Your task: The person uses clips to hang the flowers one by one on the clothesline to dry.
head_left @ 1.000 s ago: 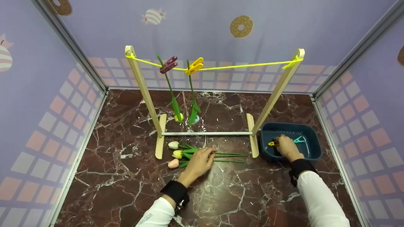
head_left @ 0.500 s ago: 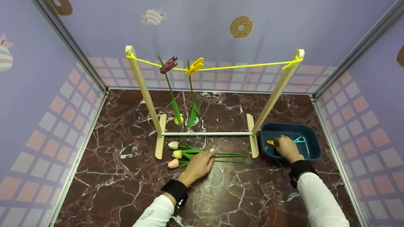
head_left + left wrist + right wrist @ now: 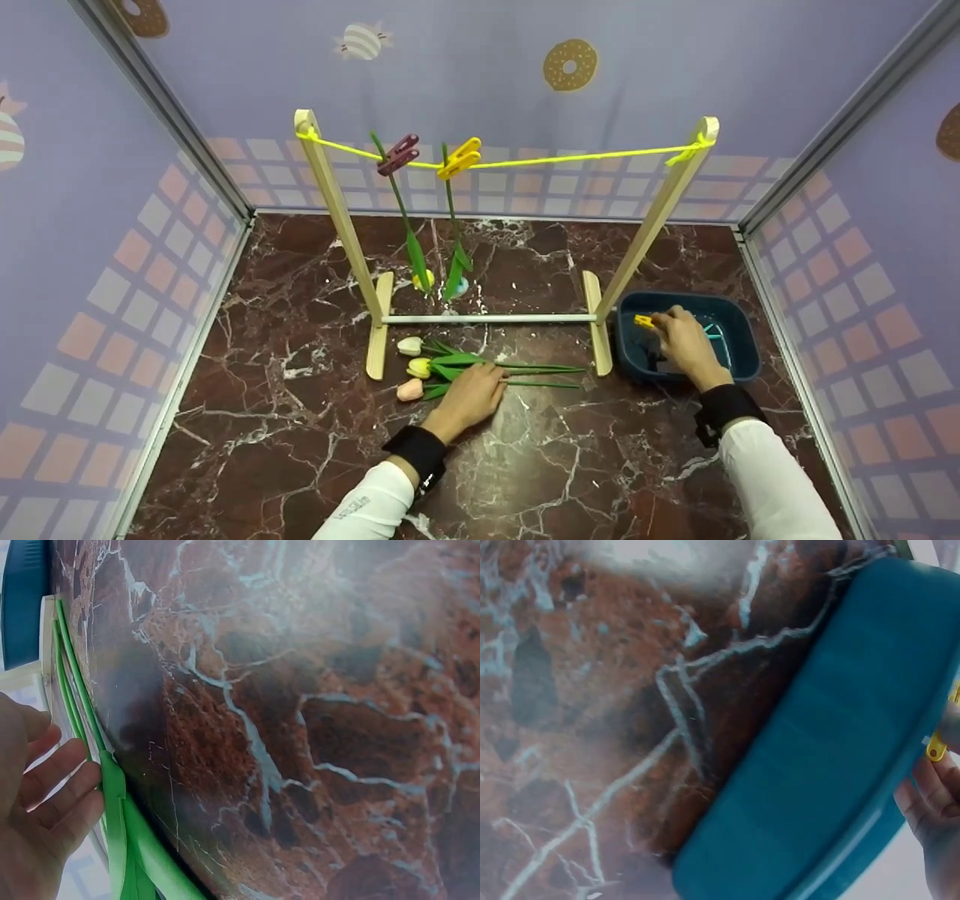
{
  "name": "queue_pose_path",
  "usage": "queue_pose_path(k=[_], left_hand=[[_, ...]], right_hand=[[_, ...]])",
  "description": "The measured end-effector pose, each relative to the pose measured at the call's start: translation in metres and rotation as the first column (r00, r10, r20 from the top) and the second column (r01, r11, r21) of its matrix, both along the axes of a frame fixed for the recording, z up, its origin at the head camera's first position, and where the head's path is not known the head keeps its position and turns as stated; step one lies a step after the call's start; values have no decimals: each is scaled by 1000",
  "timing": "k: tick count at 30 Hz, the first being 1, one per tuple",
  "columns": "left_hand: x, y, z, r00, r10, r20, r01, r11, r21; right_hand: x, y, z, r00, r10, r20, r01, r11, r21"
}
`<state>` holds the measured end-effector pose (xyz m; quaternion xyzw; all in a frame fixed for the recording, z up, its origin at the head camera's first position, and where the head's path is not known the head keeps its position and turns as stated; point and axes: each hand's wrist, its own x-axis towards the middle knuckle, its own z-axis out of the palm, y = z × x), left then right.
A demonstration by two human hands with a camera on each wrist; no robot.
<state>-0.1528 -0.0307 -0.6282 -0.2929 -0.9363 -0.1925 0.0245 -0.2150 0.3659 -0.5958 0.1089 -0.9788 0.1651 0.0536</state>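
Observation:
My right hand (image 3: 688, 345) pinches a yellow clothespin (image 3: 643, 321) over the dark blue basin (image 3: 752, 341); the clothespin also shows at the edge of the right wrist view. A turquoise clothespin (image 3: 712, 331) lies in the basin, partly behind the hand. My left hand (image 3: 471, 394) rests on or just over the stems of three artificial tulips, one white (image 3: 409, 346), one yellow (image 3: 420, 367) and one peach (image 3: 410, 389). In the left wrist view its loosely bent fingers (image 3: 71, 784) lie beside the green leaves (image 3: 124, 825), pinching nothing visible.
Behind the tulips stands a wooden rack (image 3: 341, 217) strung with a yellow cord (image 3: 577, 158). A purple clothespin (image 3: 398, 154) and another yellow clothespin (image 3: 460, 158) hold two tulips hanging heads down. Purple patterned walls (image 3: 495, 82) enclose the marble-look surface (image 3: 525, 465).
My right hand has risen a little from the basin's bottom with the yellow clothespin in its fingers. The left hand stays almost where it was, its fingers settling slightly on the stems.

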Motion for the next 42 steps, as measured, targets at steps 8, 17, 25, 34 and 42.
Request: queue_pose_path(k=[8,17,25,34,42], left_hand=[[-1,-5,-1,1000,-10,-2,10,998,-57],[-2,-3,-2,996,-52,-79,40,989,-145],[-2,-2,-7,987,-79,-136,46,972,-232],[1,-1,-8,990,-77,-114,41,957,-288],[1,2,-9,991,-87,-102,48,942,-332]], right_hand=[[4,-18,18,984,59,-168,-68,997,-47],[10,-33,41,886,157,-437,-205,977,-65],[8,-59,57,824,224,-520,-290,956,-47],[3,-86,72,809,235,-539,-304,952,-42],[0,-96,76,788,263,-556,-336,941,-31]])
